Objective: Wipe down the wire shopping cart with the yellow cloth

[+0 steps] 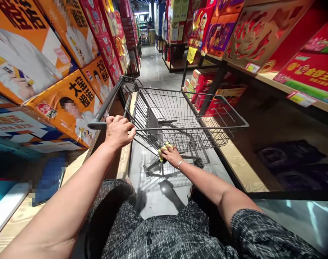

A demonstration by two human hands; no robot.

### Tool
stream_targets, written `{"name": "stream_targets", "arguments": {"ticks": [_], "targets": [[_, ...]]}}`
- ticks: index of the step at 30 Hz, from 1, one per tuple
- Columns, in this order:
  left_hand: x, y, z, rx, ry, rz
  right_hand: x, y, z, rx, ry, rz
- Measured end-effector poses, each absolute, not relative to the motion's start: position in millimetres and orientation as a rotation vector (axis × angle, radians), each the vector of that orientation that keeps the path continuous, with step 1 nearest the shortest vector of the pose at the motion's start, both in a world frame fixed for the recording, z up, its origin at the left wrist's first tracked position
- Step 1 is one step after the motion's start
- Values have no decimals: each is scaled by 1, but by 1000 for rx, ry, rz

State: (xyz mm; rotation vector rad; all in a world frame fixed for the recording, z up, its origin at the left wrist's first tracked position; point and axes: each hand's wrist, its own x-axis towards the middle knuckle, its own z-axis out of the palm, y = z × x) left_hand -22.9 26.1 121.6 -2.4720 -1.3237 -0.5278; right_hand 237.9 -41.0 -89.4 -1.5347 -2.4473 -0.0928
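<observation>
A grey wire shopping cart (pixel 207 108) stands in the aisle in front of me, empty. My left hand (pixel 118 131) is closed over the top rear edge of the basket, beside the grey handle bar (pixel 107 104). My right hand (pixel 171 156) reaches lower and presses a yellow cloth (pixel 164 149) against the lower back wires of the basket, fingers closed on it. A bracelet sits on that wrist.
Orange boxes (pixel 69 100) fill tilted shelves on the left, with a wooden shelf edge (pixel 123 162) close to the cart. Red gift boxes (pixel 309 68) line the right shelves, above a low wooden shelf (pixel 242 169) holding dark items. The glossy floor (pixel 158 72) runs ahead.
</observation>
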Motion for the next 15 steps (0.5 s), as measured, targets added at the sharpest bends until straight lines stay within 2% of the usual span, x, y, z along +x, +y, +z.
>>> {"name": "stream_targets", "arguments": {"ticks": [4, 7, 9, 15], "targets": [[6, 24, 111, -2602, -1176, -402, 222, -17, -29, -1359, -2301, -273], [23, 26, 99, -2725, -1182, -196, 220, -7, -12, -1340, -2194, -370], [26, 29, 93, -2750, -1207, -93, 228, -8, -26, -1358, -2250, -341], [15, 36, 87, -2739, -1178, -87, 272, -27, -118, -1646, -2426, -118]]}}
